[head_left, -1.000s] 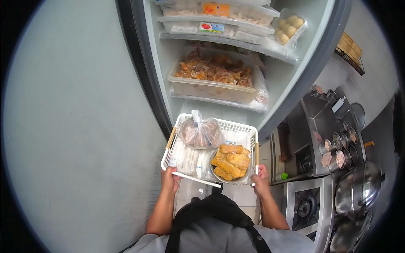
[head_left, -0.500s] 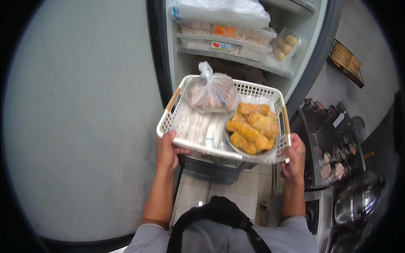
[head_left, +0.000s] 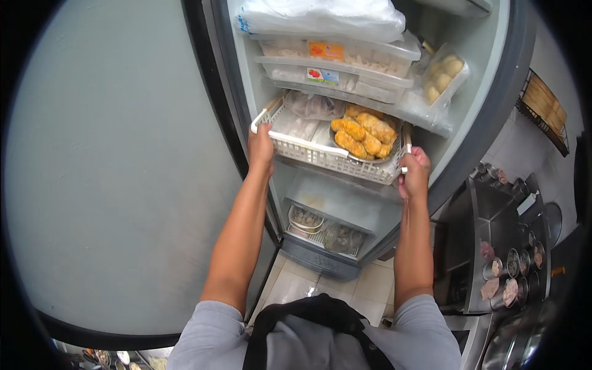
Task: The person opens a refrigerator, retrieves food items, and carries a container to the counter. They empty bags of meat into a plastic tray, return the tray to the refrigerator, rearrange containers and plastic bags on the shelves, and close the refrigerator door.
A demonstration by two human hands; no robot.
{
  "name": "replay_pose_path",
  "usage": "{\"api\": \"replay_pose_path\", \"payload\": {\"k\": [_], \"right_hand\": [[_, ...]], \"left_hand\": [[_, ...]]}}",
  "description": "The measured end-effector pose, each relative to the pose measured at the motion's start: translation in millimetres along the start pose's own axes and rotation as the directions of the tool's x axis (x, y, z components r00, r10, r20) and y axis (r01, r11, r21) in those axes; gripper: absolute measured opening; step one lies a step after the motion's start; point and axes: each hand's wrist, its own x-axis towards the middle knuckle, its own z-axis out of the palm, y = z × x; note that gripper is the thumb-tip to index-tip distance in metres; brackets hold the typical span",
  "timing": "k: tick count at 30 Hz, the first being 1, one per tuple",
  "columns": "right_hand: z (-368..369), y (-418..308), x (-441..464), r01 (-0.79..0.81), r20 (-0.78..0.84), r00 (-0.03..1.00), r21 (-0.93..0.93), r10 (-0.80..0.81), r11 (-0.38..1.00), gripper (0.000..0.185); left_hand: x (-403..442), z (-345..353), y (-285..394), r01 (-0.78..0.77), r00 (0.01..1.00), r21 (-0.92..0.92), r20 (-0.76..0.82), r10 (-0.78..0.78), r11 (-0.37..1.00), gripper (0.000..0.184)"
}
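Note:
A white plastic basket (head_left: 314,154) with tan handles is partly inside the upright freezer (head_left: 487,74), at the shelf level below the stacked boxes. My left hand (head_left: 261,148) is closed around its front left corner. At the front right corner, my right hand (head_left: 414,171) grips the rim. On the right side of the basket lies a plate of yellow-orange coated food pieces (head_left: 364,137). A knotted clear bag (head_left: 316,106) with pinkish contents sits at the back left, partly under the shelf above. Flat pale packs (head_left: 296,127) lie in front of the bag.
Above are lidded plastic boxes (head_left: 333,71), a white plastic bag (head_left: 320,18) and a pack of round pale balls (head_left: 444,79). The open freezer door (head_left: 111,172) fills the left. Below is a lower basket (head_left: 305,221); a counter with metal cups (head_left: 512,265) stands right.
Both hands have moved the basket forward, away from my body, into the freezer. The bag's knotted top has gone out of sight under the shelf, and the lower compartment has come into view.

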Motion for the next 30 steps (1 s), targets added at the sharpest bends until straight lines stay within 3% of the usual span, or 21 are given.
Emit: {"api": "replay_pose_path", "payload": {"k": [2, 6, 12, 15, 18, 20, 21, 22, 23, 25, 26, 27, 28, 29, 30], "right_hand": [[-0.4, 2.6, 15.6, 0.0, 0.015, 1.0, 0.016, -0.001, 1.0, 0.015], [-0.4, 10.6, 43.2, -0.024, 0.001, 1.0, 0.116, 0.024, 0.993, 0.011], [-0.1, 33.7, 61.2, -0.049, -0.053, 0.998, -0.049, 0.046, 0.998, 0.012], [-9.3, 44.6, 66.2, -0.001, -0.06, 0.998, -0.264, -0.015, 0.965, 0.021], [-13.8, 35.8, 62.9, 0.0, -0.128, 0.99, -0.406, -0.057, 0.914, 0.037], [-22.7, 47.4, 58.3, 0.02, -0.149, 0.984, -0.466, -0.101, 0.884, 0.045], [-33.0, 64.2, 62.3, 0.061, -0.123, 0.983, -0.494, -0.139, 0.867, 0.047], [1.9, 73.7, 43.6, 0.16, -0.043, 0.979, -0.459, -0.201, 0.874, 0.045], [-10.3, 73.0, 9.5, 0.192, -0.048, 0.976, -0.257, -0.211, 0.947, 0.047], [21.9, 73.3, -67.7, 0.326, 0.03, 0.945, -0.134, -0.325, 0.936, 0.04], [20.3, 101.3, -97.2, 0.504, 0.118, 0.862, -0.314, -0.494, 0.805, 0.029], [24.1, 100.6, -145.2, 0.334, 0.314, 0.927, -0.432, -0.207, 0.838, 0.021], [18.1, 145.4, -170.1, 0.393, 0.467, 0.869, -0.446, -0.166, 0.804, 0.02], [6.2, 178.8, -198.7, 0.546, 0.671, 0.737, -0.526, -0.076, 0.652, 0.02], [-2.1, 219.4, -230.5, 0.478, 0.735, 0.678, -0.435, -0.006, 0.764, 0.017]], "left_hand": [[3.0, 19.9, 7.6, -0.013, 0.996, -0.072, -0.087, 0.007, 0.997, 0.044], [32.5, 37.0, -2.9, 0.002, 0.997, 0.023, -0.08, 0.0, 1.0, 0.044], [41.8, 46.4, -7.1, -0.012, 1.0, 0.134, -0.014, 0.014, 0.991, 0.044], [24.0, 35.5, 6.7, 0.033, 0.999, 0.344, 0.002, -0.036, 0.938, 0.049], [-8.3, 6.3, -12.5, -0.144, 0.978, 0.446, -0.071, 0.195, 0.883, 0.053], [-80.1, -21.5, 1.1, -0.374, 0.901, 0.545, 0.023, 0.433, 0.75, 0.039], [-116.9, -40.4, 6.3, -0.444, 0.895, 0.359, 0.136, 0.424, 0.821, 0.028], [-174.7, -89.7, 34.1, -0.353, 0.935, 0.304, 0.097, 0.34, 0.885, 0.019], [-202.2, -109.1, 46.0, -0.419, 0.898, 0.218, 0.242, 0.368, 0.881, 0.014], [-276.9, -159.3, 82.3, -0.691, 0.718, 0.368, 0.253, 0.648, 0.622, 0.01], [-311.2, -182.9, 104.6, -0.736, 0.656, 0.397, 0.224, 0.72, 0.548, 0.012], [-343.3, -207.1, 123.1, -0.776, 0.587, 0.422, 0.208, 0.783, 0.469, 0.014], [-373.8, -238.5, 131.7, -0.791, 0.48, 0.495, 0.142, 0.866, 0.358, 0.017], [-405.7, -269.0, 136.8, -0.792, 0.362, 0.558, 0.101, 0.927, 0.249, 0.02], [-426.5, -285.7, 134.7, -0.777, 0.233, 0.617, 0.101, 0.967, 0.123, 0.024]]}}
